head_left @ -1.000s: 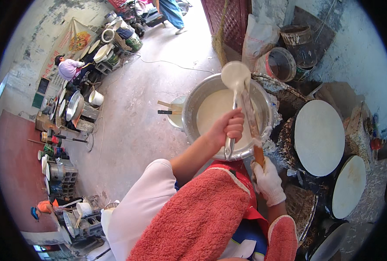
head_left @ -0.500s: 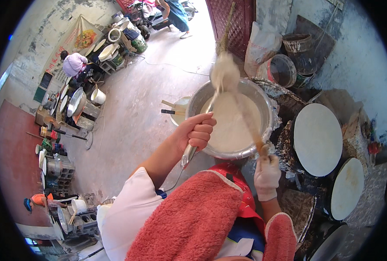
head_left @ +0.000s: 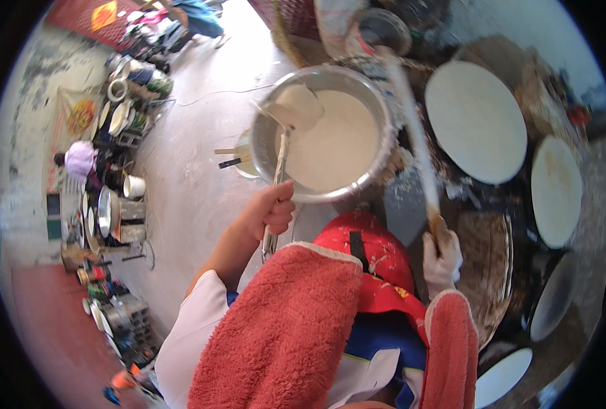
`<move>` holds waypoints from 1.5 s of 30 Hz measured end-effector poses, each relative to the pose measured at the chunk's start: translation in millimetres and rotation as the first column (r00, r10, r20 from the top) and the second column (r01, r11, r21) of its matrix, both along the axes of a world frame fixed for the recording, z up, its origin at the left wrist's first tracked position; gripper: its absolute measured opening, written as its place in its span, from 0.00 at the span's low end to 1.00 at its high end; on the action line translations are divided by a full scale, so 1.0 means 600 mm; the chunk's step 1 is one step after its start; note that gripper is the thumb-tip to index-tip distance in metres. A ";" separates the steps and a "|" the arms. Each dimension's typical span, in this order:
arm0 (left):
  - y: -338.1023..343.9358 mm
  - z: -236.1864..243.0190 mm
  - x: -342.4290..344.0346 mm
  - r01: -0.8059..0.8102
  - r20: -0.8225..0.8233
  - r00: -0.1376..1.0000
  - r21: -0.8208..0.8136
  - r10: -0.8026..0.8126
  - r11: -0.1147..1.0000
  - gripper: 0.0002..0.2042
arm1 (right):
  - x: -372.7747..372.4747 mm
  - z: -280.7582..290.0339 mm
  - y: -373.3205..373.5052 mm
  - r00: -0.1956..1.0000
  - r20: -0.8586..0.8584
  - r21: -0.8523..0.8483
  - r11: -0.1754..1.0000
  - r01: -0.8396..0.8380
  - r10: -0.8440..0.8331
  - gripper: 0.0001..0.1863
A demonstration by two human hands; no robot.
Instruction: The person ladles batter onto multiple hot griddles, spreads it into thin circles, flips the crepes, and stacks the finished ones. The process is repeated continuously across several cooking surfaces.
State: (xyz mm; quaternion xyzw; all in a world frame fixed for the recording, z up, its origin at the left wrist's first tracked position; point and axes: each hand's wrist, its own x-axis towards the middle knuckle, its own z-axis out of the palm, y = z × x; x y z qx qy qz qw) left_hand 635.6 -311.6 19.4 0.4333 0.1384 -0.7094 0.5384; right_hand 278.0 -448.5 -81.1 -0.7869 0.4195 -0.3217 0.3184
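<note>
My left hand grips a metal ladle by its handle; the batter-coated head is over the left inner side of a large metal basin of pale batter. My right hand, in a white glove, holds the wooden end of a long flat paddle. Its pale blade, blurred, points up past the basin's right side, near a large round white griddle. Red fluffy sleeve covers cover part of my view at the bottom.
More round plates line the right. A small bowl with handled tools sits left of the basin. Buckets stand behind. Along the left wall are pots, blocks and co-workers. Someone in blue trousers is at the doorway.
My left hand has lowered the ladle from above the basin into its left side. My right hand has swung the paddle rightward, out of the basin. The view has shifted toward the right-hand griddles.
</note>
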 end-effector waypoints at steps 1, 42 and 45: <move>-0.012 -0.001 -0.012 -0.086 -0.411 0.911 -0.101 0.037 0.991 0.17 | 0.002 0.000 0.008 0.996 0.081 -0.033 0.999 -0.028 0.030 0.15; -0.662 -0.196 -1.372 0.876 0.811 -0.401 0.204 -0.426 -0.437 0.14 | -0.663 -0.124 -0.103 -0.651 0.285 0.739 -0.272 0.617 -0.704 0.25; -0.725 -0.116 -1.378 0.949 0.980 -0.132 0.082 -0.148 -0.304 0.16 | -0.702 -0.101 -0.128 -0.676 0.254 0.781 -0.266 0.565 -0.691 0.24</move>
